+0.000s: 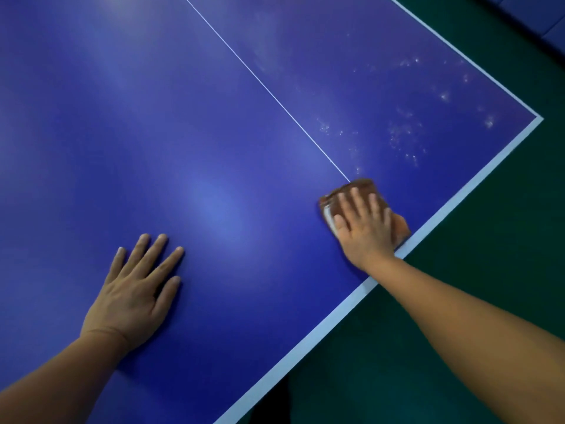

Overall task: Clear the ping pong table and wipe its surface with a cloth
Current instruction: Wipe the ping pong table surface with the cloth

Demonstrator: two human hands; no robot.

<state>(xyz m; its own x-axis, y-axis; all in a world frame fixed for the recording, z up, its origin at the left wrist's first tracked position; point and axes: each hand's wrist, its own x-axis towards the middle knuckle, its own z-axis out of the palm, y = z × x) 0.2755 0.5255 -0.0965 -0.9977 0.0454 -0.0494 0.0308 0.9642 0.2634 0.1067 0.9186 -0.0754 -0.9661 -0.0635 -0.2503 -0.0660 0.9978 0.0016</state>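
Note:
The blue ping pong table [214, 117] fills most of the view, with a thin white centre line and a white border along its near edge. My right hand [365, 226] presses flat on a folded brown cloth [362, 188] at the near end of the centre line, close to the table's edge. Fingers of that hand lie straight over the cloth. My left hand [136, 289] rests flat on the bare table surface, fingers spread, holding nothing. Whitish dusty specks [406, 133] dot the table's right half beyond the cloth.
Dark green floor [458, 301] lies beyond the table's near edge and its right corner [539, 118]. Something dark blue sits at the top right corner of the view [547, 22].

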